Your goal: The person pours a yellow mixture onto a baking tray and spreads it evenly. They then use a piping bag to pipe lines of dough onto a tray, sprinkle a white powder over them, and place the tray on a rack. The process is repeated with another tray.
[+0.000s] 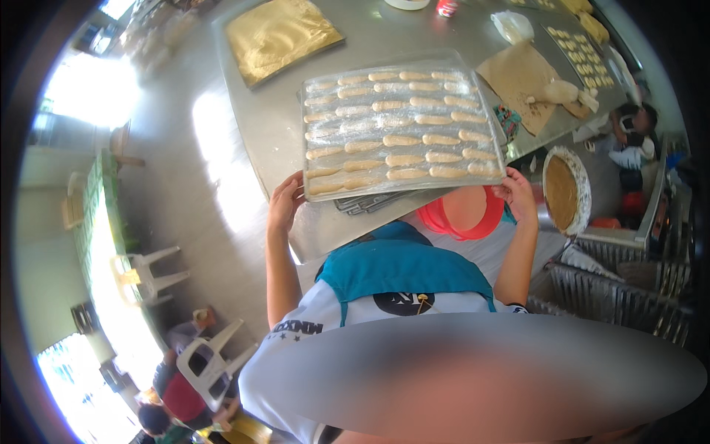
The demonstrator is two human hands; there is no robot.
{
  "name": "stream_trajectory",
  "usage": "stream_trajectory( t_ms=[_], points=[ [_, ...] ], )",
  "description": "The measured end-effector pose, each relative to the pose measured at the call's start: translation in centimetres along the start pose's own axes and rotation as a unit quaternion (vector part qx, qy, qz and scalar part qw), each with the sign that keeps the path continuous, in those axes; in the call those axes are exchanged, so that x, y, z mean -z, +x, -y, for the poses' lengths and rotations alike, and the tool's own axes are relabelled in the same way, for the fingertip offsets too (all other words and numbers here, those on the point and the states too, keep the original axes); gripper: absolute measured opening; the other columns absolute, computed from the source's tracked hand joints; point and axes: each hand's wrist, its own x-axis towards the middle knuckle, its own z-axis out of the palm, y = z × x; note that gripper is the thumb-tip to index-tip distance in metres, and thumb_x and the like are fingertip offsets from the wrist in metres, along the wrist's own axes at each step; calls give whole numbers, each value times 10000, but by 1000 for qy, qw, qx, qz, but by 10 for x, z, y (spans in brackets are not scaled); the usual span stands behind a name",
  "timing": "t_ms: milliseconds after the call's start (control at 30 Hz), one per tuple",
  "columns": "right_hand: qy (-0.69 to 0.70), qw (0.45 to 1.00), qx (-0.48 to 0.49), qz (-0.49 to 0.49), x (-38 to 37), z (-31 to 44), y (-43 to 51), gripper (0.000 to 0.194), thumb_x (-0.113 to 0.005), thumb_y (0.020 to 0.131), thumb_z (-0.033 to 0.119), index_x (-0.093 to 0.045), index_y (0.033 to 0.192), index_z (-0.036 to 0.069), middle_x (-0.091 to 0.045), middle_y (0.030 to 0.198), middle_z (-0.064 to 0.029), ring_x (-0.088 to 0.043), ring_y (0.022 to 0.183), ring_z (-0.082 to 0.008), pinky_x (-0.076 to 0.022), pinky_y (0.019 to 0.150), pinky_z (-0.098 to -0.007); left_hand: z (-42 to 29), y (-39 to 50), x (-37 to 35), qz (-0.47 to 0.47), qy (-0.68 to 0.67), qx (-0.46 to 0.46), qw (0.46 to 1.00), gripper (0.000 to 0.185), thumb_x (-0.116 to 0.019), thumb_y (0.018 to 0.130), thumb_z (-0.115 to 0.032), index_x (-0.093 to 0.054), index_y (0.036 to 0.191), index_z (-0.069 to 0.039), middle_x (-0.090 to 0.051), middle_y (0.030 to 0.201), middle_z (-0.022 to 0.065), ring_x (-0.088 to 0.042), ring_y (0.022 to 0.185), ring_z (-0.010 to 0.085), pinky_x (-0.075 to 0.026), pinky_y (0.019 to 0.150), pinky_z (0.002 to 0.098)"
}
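Both my hands grip a metal baking tray (383, 125) by its two near corners. My left hand (287, 200) is on the left corner and my right hand (517, 191) on the right one. Rows of pale finger-shaped dough pieces (402, 161) lie on the tray, dusted with white powder. Beneath its near edge, part of a stack of dark metal racks or trays (374, 201) shows on the steel table (321, 225). Whether the tray rests on anything cannot be seen.
A gold-coloured board (283, 36) lies at the table's far left. To the right are brown paper (518, 77), a piping bag (557, 93) and a tray of small dough pieces (579, 55). A red tub (466, 213) and a lined round container (566, 188) stand at my right. People sit nearby.
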Motion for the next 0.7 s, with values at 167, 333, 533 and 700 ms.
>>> stream_trajectory(
  t_ms=[167,333,533,700],
  points=[
    [140,989,42,-4,-39,-85,-45,379,-524,857,11,-508,1235,21,-621,1086,-55,-595,1027,-144,-491,861,-268,-8,22,38,106,12,-3,994,387,-390,976,-114,-445,1307,80,-550,1254,159,-534,1140,235,-418,980,352],
    [185,974,128,-21,-57,-125,-85,377,-524,828,-4,-519,1203,27,-577,1179,-60,-540,1118,-150,-419,963,-280,-31,23,46,181,15,-15,983,404,-423,957,-85,-404,1326,79,-518,1286,171,-507,1172,239,-395,1008,338],
    [201,938,257,-116,-102,-152,-242,459,-543,817,32,-472,1270,17,-573,1197,-67,-531,1123,-154,-391,983,-293,-67,6,41,375,-17,-38,926,478,-525,879,-79,-397,1318,60,-526,1262,178,-536,1141,252,-447,963,355],
    [161,876,359,-278,-163,-170,-434,483,-570,797,67,-474,1266,1,-580,1195,-82,-529,1117,-157,-390,980,-296,-81,-17,-17,435,-5,-11,900,741,-635,677,-71,-363,1356,49,-481,1317,204,-504,1191,331,-431,996,428]
  ],
)
